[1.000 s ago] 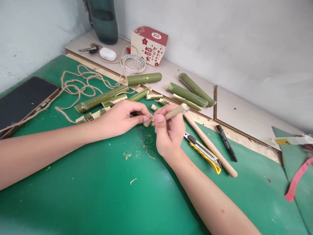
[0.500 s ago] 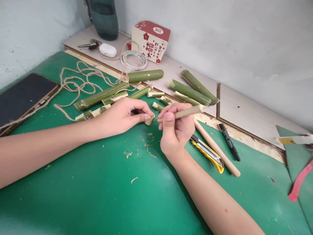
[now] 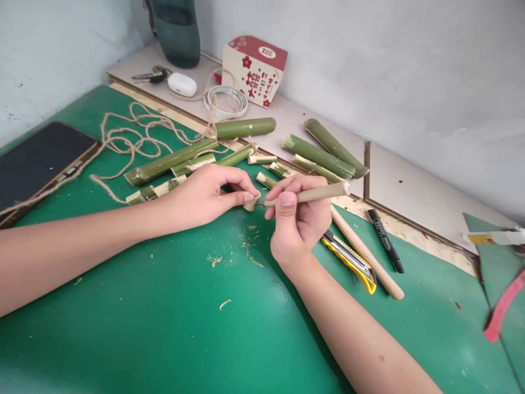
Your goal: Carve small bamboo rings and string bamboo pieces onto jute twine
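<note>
Bamboo piece (image 3: pixel 251 203) sits mid-surface, pinched in our left hand (image 3: pixel 205 194); our right hand (image 3: pixel 297 221) grips the wooden-handled tool (image 3: pixel 307 193), tip against it. Shavings (image 3: pixel 246 246) suggest carving is underway, unfinished.

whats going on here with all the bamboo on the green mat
A person is working a small cut piece of pale bamboo on the green cutting mat. The left hand pins it with a fingertip grip, while the right hand holds a tan wooden-handled pointed tool, its tip against the piece. Shavings lie below; a yellow utility knife rests beside the right hand.
</note>
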The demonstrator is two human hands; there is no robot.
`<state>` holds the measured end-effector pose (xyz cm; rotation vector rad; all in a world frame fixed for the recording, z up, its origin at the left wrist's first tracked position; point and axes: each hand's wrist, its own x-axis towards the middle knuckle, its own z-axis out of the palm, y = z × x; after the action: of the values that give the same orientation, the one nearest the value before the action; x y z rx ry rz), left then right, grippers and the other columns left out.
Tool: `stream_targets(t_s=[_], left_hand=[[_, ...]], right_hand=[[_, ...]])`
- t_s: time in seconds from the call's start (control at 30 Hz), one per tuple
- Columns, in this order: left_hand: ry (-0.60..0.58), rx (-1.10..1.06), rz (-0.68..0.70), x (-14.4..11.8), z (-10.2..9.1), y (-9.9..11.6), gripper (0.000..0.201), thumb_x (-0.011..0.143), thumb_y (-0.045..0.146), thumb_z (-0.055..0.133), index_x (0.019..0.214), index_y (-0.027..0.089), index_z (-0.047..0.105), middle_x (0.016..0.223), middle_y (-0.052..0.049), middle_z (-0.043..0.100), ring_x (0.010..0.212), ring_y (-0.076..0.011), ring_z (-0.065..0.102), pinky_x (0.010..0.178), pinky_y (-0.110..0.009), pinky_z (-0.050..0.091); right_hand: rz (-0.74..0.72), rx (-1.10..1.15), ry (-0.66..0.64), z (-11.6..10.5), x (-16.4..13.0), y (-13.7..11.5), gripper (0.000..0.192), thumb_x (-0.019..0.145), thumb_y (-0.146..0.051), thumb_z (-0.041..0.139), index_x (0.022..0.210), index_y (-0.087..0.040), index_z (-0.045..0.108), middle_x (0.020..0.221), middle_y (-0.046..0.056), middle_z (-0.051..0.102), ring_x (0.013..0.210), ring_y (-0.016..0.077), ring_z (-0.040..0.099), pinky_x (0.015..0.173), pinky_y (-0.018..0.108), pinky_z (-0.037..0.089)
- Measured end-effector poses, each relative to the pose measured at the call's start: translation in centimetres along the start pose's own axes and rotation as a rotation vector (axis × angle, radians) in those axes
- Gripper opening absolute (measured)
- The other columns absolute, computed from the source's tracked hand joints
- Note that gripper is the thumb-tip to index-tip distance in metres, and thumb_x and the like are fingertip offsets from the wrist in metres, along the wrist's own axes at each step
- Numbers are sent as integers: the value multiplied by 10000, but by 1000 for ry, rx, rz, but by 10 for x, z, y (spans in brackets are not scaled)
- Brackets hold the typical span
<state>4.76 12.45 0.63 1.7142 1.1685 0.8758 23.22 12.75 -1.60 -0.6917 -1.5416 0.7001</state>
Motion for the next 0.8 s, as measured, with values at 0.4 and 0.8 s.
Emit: stream_targets(t_s=[0.4,0.8], left_hand=[[-22,-3,37,0,0,0,117,934,302,718,922,224,804,952,-13,791,885,-179,735,773,-281,570],[-2,-27,6,1,1,2,135,916,325,721,902,227,812,937,-17,801,876,-193,742,761,-285,581]], right_hand=[[34,4,-22,1,0,-1,136,1060,-329,563,968,-237,524,779,-30,565,596,94,523,538,262,450],[38,-25,-26,0,-1,0,170,1061,-363,565,955,-236,524,789,-34,565,584,88,496,540,275,434]])
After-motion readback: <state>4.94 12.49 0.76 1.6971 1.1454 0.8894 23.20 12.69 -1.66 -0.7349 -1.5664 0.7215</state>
